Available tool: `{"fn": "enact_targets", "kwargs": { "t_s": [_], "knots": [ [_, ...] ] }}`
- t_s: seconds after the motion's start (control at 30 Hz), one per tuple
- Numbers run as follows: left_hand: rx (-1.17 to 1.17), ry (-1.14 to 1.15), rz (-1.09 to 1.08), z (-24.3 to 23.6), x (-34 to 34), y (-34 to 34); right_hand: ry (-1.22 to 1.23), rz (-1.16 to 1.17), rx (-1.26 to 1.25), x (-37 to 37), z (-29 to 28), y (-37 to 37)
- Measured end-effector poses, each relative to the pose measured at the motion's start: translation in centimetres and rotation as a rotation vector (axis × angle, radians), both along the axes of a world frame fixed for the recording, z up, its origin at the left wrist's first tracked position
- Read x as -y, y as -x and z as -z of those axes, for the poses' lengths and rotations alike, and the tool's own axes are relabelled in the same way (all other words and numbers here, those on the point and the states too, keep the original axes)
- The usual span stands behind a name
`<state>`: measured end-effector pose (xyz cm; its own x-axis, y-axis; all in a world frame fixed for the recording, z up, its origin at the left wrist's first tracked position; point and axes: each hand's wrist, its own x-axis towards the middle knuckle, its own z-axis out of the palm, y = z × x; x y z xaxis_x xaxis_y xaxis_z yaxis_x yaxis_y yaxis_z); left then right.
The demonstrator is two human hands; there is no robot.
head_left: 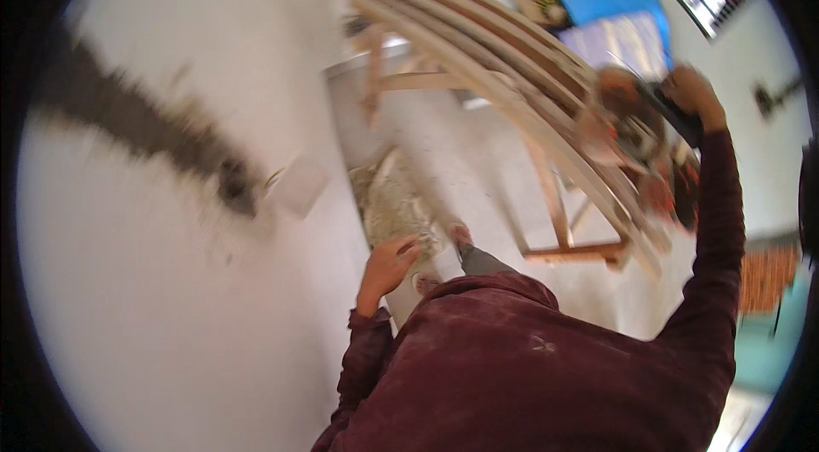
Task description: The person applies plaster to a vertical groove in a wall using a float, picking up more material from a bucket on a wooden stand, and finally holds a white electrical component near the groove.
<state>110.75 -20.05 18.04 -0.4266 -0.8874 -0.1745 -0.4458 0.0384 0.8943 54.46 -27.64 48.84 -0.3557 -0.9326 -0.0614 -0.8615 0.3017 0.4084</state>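
Note:
My left hand (389, 271) hangs low beside the white wall (205, 290), fingers loosely stretched, with nothing visible in it. At the far right, my right hand (695, 94) is raised over the end of a wooden trestle bench (512, 98). Its fingers close round a dark, long tool (672, 111), too blurred to name. Just left of that tool is a round brownish container (630, 115) with greyish contents, smeared by motion. Reddish and black things (670, 188) sit close below it. A rough dark-grey strip (145, 115) runs down the wall to a dark hole.
A white square box (299, 186) is on the wall near the strip's end. Below lies a patch of pale, wet-looking material (397, 205) on the floor by my feet. Behind the bench are a blue bag (610, 4) and a pale sack (621, 43).

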Motion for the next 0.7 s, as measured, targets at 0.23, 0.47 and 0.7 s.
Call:
{"fn": "enact_targets", "kwargs": {
  "t_s": [0.23,0.47,0.7],
  "knots": [
    [-0.575,-0.178,-0.590,-6.3,-1.7,-1.8,0.326,-0.327,0.257,5.1,5.4,-1.8],
    [-1.452,-0.622,-0.838,-8.2,-0.5,-1.1,0.679,-0.985,1.248,5.2,14.5,-36.0],
    [-0.455,0.201,-1.250,-6.9,0.5,-2.2,0.192,-0.942,1.794,11.0,20.2,-42.2]
  ]
}}
